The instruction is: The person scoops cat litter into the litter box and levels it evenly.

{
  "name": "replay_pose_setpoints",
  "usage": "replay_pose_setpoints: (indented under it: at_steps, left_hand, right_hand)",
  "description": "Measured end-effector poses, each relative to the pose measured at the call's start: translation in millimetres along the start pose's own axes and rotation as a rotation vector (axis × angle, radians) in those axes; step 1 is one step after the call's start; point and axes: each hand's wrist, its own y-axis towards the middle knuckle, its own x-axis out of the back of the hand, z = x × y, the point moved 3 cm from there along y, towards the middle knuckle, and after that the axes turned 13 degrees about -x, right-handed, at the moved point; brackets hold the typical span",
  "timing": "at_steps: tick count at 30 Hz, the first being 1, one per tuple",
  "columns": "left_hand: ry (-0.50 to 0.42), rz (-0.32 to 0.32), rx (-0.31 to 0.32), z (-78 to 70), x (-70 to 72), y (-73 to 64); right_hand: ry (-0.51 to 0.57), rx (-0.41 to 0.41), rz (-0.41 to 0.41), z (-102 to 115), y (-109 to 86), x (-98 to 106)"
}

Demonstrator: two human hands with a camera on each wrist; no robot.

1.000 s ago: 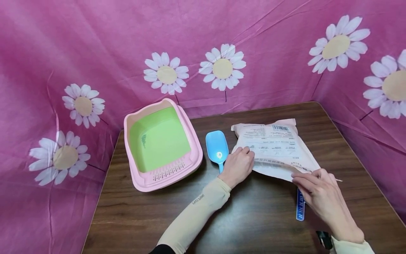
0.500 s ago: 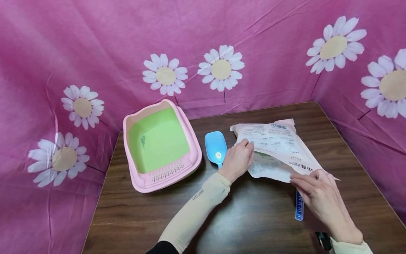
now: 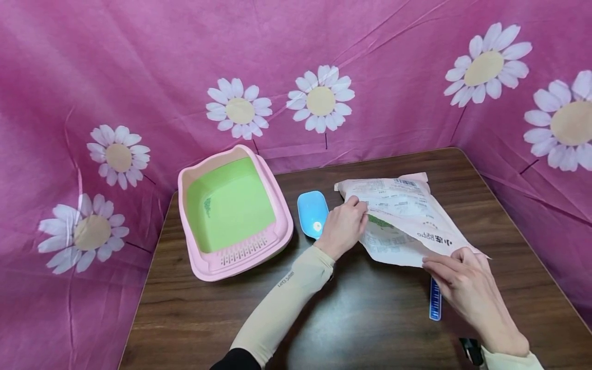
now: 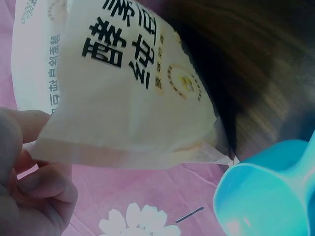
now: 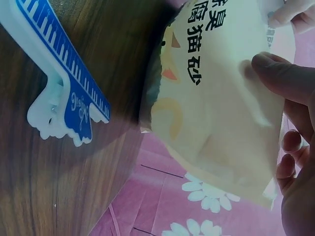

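Note:
A pale cat litter bag (image 3: 402, 200) with printed text lies on the right of the table, its near mouth parted and green granules visible inside. My left hand (image 3: 343, 226) pinches the upper lip of the mouth at its left end. At the right end, my right hand (image 3: 474, 288) grips the edge between thumb and fingers. In the left wrist view the bag (image 4: 123, 108) hangs from the curled fingers of that hand (image 4: 39, 191). The right wrist view has my thumb (image 5: 283, 76) pressed on the front of the bag (image 5: 211, 118).
A blue scoop (image 3: 312, 210) lies left of the bag, its handle hidden behind my left hand. Farther left stands a pink and green litter box (image 3: 240, 259). A blue and white bag clip (image 3: 435, 303) lies near my right hand. Flowered pink cloth (image 3: 287, 41) surrounds the table (image 3: 370, 329).
The bag's mouth has spread apart, exposing the green granules. My left hand has risen slightly with the upper lip, while my right hand has stayed nearly in place.

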Motion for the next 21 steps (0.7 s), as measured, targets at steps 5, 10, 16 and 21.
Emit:
replay_pose_setpoints:
  at_steps: [5, 10, 16, 21]
  left_hand:
    - [-0.015, -0.024, 0.003, 1.2, 5.8, 2.7]
    - [-0.031, -0.053, -0.005, -0.2, 11.7, 3.3]
    - [-0.042, -0.106, -0.024, -3.2, 15.2, 1.4]
    - [-0.059, -0.152, -0.039, -3.5, 15.8, 0.3]
  right_hand:
    - [0.006, 0.022, -0.016, -0.1, -1.5, 0.5]
    - [-0.021, 0.016, 0.031, -0.8, -3.3, -0.6]
    - [0.006, 0.026, -0.026, 3.9, -0.3, -0.5]
    - [0.034, -0.009, -0.192, 9.0, 5.3, 3.8]
